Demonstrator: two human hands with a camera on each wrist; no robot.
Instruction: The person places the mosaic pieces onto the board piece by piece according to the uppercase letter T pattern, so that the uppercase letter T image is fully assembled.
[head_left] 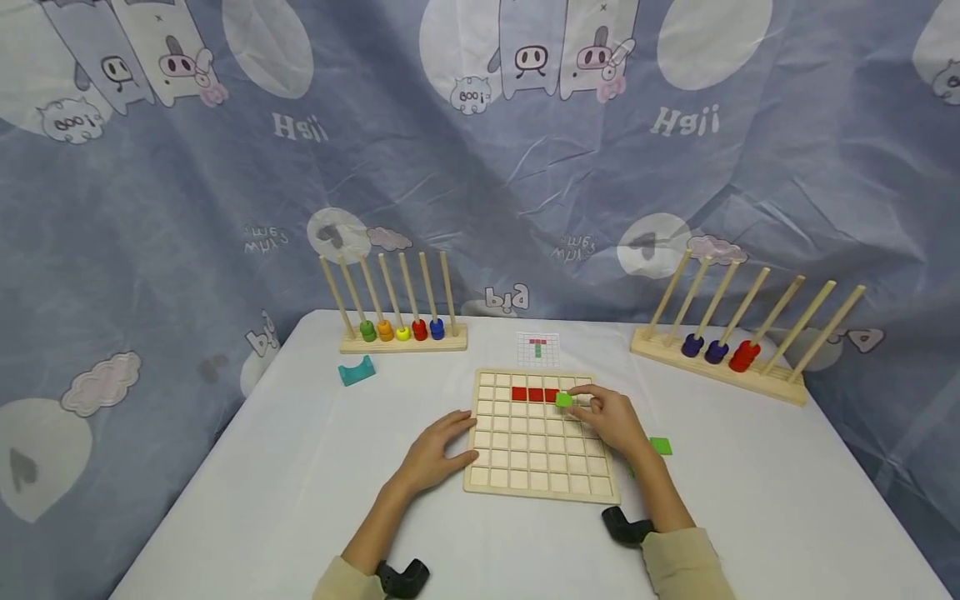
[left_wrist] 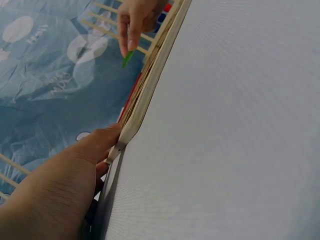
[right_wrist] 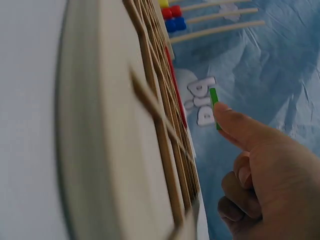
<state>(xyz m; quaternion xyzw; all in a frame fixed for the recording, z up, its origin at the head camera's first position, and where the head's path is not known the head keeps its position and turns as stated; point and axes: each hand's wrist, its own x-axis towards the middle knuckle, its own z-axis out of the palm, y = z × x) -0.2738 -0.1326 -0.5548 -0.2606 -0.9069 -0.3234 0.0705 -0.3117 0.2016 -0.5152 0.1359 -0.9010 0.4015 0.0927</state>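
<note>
A wooden grid board point(head_left: 540, 479) lies on the white table, with several red square tiles point(head_left: 536, 394) side by side in an upper row. Between thumb and forefinger my right hand point(head_left: 611, 421) pinches a green square tile point(head_left: 564, 400), raised above the board in both wrist views. In the head view this tile overlaps the right end of the red row. My left hand point(head_left: 435, 454) touches the board's left edge with fingers extended; the left wrist view shows its thumb point(left_wrist: 102, 140) along the wooden rim. Another green tile point(head_left: 661, 446) lies right of the board, beside my right forearm.
Behind the board lies a printed grid card point(head_left: 538, 350) with a red and green T shape. Wooden peg racks with colored beads stand at back left point(head_left: 405, 343) and back right point(head_left: 720, 372). A teal curved piece point(head_left: 356, 371) lies before the left rack.
</note>
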